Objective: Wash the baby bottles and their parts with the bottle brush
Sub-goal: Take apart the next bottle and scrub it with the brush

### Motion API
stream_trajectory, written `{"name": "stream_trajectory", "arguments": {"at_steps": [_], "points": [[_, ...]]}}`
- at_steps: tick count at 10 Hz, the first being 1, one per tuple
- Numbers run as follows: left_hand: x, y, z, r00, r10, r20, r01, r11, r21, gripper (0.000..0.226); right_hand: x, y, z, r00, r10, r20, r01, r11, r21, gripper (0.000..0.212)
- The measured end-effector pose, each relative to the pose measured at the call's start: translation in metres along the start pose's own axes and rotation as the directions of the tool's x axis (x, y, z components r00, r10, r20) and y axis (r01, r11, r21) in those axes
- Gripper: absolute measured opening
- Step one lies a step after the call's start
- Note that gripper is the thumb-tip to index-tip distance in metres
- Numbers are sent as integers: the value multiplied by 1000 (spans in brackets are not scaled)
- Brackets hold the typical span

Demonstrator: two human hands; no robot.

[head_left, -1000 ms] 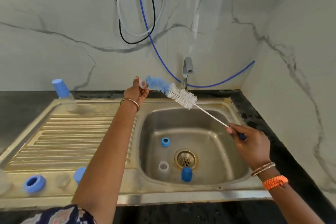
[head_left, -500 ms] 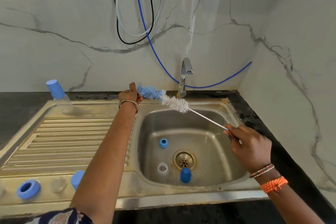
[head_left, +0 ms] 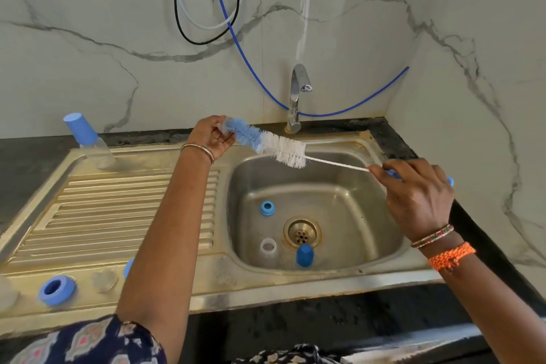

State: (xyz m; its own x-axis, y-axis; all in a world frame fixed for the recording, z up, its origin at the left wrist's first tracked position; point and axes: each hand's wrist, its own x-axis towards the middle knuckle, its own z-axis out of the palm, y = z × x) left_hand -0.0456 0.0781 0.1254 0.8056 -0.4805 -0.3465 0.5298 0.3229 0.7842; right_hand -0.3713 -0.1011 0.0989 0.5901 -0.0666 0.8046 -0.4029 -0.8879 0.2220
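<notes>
left hand (head_left: 213, 135) pinches clear part at bottle brush (head_left: 271, 146) tip | right hand (head_left: 415, 195) grips handle

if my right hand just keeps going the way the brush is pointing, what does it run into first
Probably the left hand. The right hand holds the bottle brush by its handle, aimed up-left over the sink, and the blue bristle tip already meets a small clear part there. Depth is uncertain.
</notes>
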Motion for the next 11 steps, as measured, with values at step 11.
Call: {"name": "stream_trajectory", "arguments": {"at_steps": [11], "points": [[5,-18,-19,997,52,64,-40,982,-183,11,18,-27,-5,791,289,539,-452,870,196,11]]}}
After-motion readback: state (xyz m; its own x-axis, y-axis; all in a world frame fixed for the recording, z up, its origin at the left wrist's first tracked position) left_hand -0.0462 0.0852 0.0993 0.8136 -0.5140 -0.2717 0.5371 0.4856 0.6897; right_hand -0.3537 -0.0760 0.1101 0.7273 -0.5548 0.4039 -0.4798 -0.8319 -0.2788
